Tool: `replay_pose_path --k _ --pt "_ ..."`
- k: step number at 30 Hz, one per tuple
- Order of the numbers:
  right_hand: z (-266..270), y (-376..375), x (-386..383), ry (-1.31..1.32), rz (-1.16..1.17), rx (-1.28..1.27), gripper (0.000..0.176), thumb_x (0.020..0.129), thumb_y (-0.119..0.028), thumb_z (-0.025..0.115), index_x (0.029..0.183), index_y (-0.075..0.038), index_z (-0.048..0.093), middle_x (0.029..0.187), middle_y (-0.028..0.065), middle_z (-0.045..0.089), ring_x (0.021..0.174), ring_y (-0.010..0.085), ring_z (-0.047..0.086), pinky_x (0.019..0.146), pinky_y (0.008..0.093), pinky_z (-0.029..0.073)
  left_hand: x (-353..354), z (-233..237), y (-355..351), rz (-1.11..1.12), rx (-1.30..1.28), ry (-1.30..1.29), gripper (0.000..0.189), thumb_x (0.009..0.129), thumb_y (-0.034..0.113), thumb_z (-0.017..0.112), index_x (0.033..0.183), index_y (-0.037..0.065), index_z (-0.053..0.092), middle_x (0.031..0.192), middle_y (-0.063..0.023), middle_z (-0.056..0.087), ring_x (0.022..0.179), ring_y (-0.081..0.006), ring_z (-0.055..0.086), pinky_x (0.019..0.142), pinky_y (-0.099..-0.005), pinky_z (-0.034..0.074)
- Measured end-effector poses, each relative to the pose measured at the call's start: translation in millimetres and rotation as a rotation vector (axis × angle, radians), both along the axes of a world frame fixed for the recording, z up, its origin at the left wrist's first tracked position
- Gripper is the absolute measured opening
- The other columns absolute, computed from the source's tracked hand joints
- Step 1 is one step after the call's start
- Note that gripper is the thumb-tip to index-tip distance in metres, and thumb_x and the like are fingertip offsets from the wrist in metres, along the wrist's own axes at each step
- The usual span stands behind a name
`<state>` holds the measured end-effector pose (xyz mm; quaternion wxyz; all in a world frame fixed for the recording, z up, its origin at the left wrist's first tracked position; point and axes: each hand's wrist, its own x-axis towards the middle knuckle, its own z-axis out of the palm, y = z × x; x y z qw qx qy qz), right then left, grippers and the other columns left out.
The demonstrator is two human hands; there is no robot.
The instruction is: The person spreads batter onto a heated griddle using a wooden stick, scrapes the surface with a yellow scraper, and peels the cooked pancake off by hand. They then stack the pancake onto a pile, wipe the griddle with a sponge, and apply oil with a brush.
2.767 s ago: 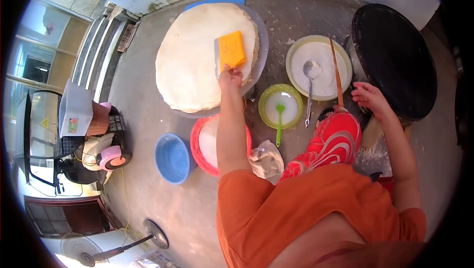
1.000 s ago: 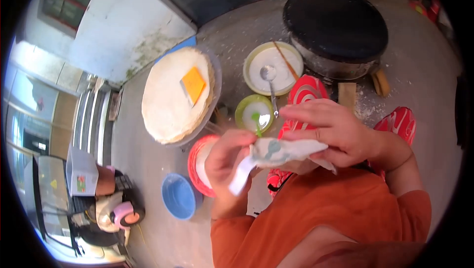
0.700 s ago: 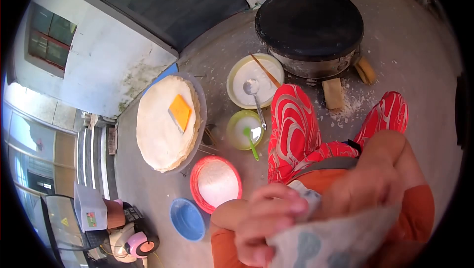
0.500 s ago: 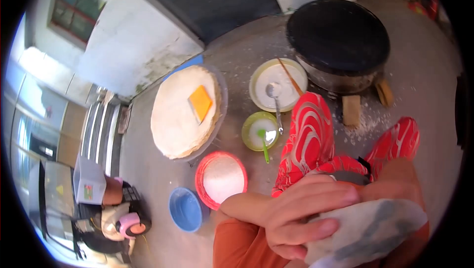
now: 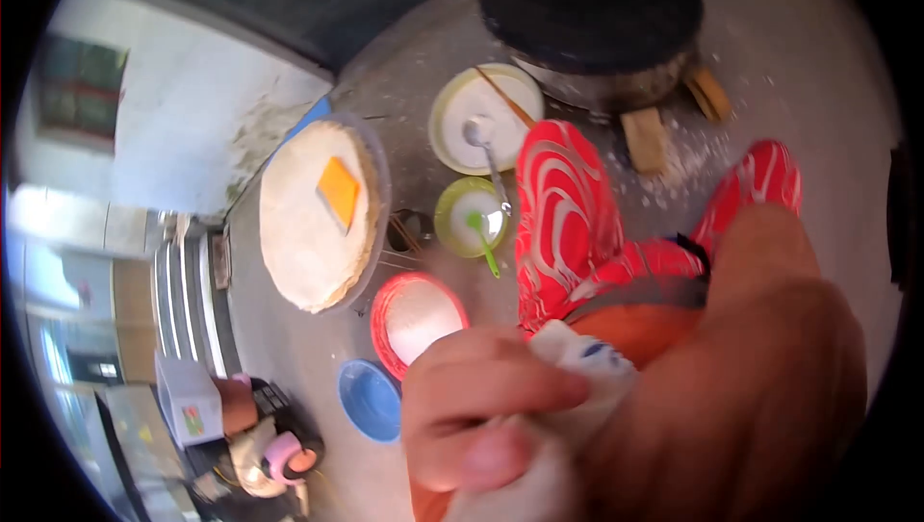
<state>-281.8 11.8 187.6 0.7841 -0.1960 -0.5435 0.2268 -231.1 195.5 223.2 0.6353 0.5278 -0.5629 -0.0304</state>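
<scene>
My left hand is closed round a crumpled whitish cloth with a dark blue mark, held over my lap. The thumb lies across the cloth, and part of it hangs below the fingers. Close beside, at the lower right, is my right hand, smeared by motion. Its back faces the camera and its fingers are hidden, so its grip cannot be made out. Beyond the left hand stands a red basin of white flour-like powder, with a blue basin beside it.
A round black griddle stands at the back, with wooden blocks at its base. A bowl of white batter holds a ladle; a green bowl is nearer. An orange scraper lies on stacked thin flatbreads.
My left hand has moved leftward with the cloth, now more bunched up. My right hand has come up into view on the right. The whole view has shifted and tilted slightly.
</scene>
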Motion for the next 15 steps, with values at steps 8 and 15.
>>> replay_pose_path --k 8,15 --pt "2 -10 -14 -0.120 -0.110 -0.035 0.032 0.083 -0.024 0.050 0.099 0.003 0.047 0.098 0.0111 0.052 0.098 0.0170 0.047 0.081 0.0365 0.035 9 -21 -17 -0.070 -0.183 -0.330 0.028 0.080 0.010 0.048 0.108 0.005 0.043 0.086 -0.0265 0.057 0.054 -0.0252 0.053 0.040 -0.0297 0.039" --pt "5 -23 -18 -0.107 -0.133 -0.023 0.031 0.081 -0.025 0.052 0.097 0.002 0.047 0.096 0.0102 0.053 0.096 0.0174 0.048 0.079 0.0377 0.036 13 -14 -39 -0.067 -0.208 -0.356 0.033 0.071 -0.004 0.056 0.102 0.002 0.046 0.084 -0.0255 0.057 0.050 -0.0213 0.051 0.041 -0.0277 0.042"
